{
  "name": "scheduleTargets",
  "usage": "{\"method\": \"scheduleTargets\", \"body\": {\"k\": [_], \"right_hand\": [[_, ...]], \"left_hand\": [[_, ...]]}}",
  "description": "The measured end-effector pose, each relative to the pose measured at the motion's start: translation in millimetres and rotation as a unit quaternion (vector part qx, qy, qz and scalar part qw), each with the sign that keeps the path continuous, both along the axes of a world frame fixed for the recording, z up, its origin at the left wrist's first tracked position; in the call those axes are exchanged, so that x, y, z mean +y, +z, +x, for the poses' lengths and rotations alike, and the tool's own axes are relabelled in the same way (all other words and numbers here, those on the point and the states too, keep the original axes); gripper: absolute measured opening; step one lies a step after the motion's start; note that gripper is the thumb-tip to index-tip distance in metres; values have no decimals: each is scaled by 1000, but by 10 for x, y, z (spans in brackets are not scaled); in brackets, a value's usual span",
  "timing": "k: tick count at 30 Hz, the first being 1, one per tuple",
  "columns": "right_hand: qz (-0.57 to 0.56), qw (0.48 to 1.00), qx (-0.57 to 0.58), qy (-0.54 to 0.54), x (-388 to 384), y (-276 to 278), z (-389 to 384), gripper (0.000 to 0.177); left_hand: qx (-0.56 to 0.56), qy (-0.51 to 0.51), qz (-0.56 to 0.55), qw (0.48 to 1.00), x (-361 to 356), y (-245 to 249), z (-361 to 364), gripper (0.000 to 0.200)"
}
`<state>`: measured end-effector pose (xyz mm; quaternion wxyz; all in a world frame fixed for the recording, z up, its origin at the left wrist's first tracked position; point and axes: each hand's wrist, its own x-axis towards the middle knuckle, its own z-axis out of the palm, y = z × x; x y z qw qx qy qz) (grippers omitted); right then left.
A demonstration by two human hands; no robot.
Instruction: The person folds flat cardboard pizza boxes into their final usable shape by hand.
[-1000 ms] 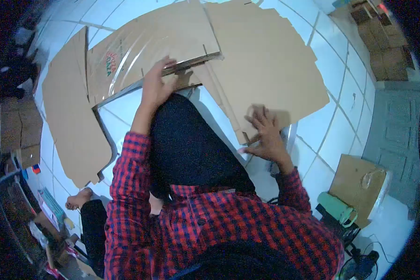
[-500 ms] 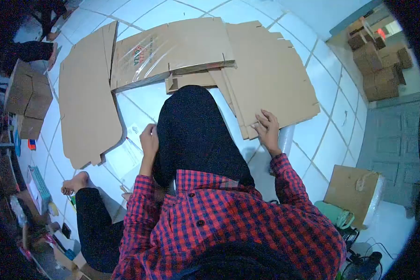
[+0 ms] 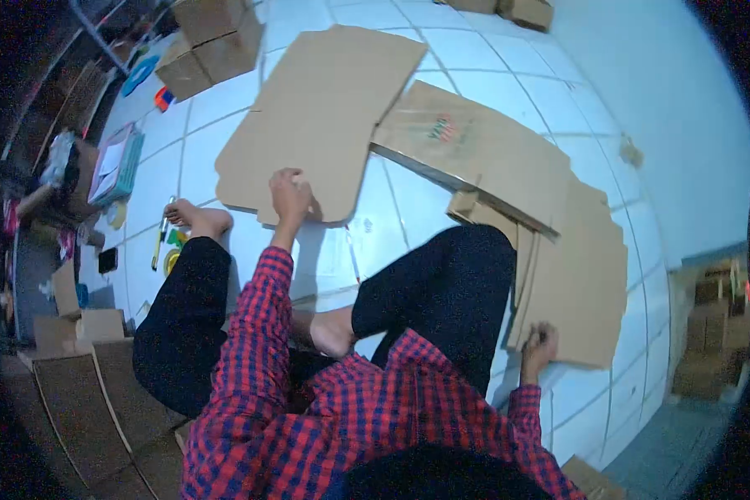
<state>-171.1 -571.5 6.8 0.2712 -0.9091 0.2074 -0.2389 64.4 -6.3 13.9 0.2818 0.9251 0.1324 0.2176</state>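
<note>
My left hand [image 3: 291, 195] is over the near edge of a flat brown cardboard stack [image 3: 321, 117], fingers bent and loosely apart, with no item visible in it. By the near edge of the right-hand cardboard stack [image 3: 583, 283] is my right hand [image 3: 540, 343], somewhat blurred, its fingers curved with a gap beside the thumb. Whether either hand touches the cardboard is hard to tell. Between the stacks, a plastic-wrapped cardboard bundle [image 3: 483, 146] with red and green print lies at an angle. A smaller folded cardboard piece [image 3: 465, 204] shows beyond my knee.
Closed boxes [image 3: 212, 50] stand at the upper left. A teal basket [image 3: 118, 165] holding papers, a phone [image 3: 107, 260] and tape [image 3: 172, 262] are on the left. More cartons [image 3: 75, 400] sit at the lower left. My legs and bare feet are between the hands.
The view has swung left, so the cardboard appears farther right. My left hand has gone from beside my knee to the left stack. My right hand remains near the right stack's edge.
</note>
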Motion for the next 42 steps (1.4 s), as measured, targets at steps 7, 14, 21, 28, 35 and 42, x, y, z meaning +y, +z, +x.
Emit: {"method": "scheduleTargets", "body": {"k": [7,14,21,28,35,42], "right_hand": [[-258,964,-64,-15,370,836,712,29],[166,883,155,412,2734,843,2504,65],[473,745,302,361,3467,62,3157,39],[434,774,3,461,2365,996,2663,48],[22,808,-22,589,2099,1374,3014,35],[19,770,10,638,1705,1337,2612,34]], "left_hand": [[217,211,24,953,1402,64,-72,66],[280,144,43,948,1754,-17,45,84],[154,159,-396,891,2166,223,-382,49],[149,-86,-648,742,1423,1993,-1782,55],[250,-113,-721,636,770,2226,-2691,28],[242,-93,-424,868,1376,1766,-2253,52]]}}
